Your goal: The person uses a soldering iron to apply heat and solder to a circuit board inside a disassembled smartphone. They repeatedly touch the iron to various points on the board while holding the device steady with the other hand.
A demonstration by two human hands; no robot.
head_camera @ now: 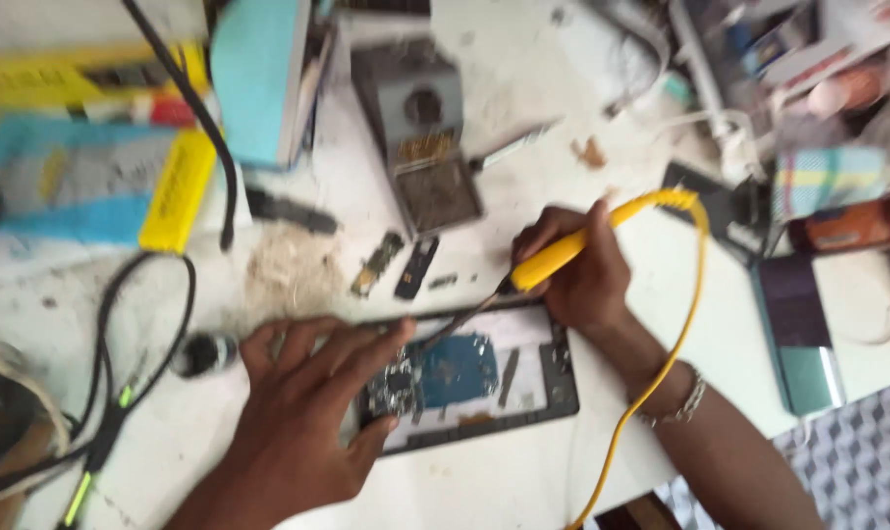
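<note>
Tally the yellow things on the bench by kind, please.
Yellow-handled soldering iron, in the right hand: 1
Yellow cord running off it: 1
Yellow flat bar: 1
Yellow box at the back: 1
Total: 4

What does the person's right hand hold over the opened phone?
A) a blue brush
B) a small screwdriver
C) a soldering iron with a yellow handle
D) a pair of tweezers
C: the right hand grips a soldering iron with a yellow handle and yellow cord, its tip reaching the opened phone, which the left hand steadies.
</note>
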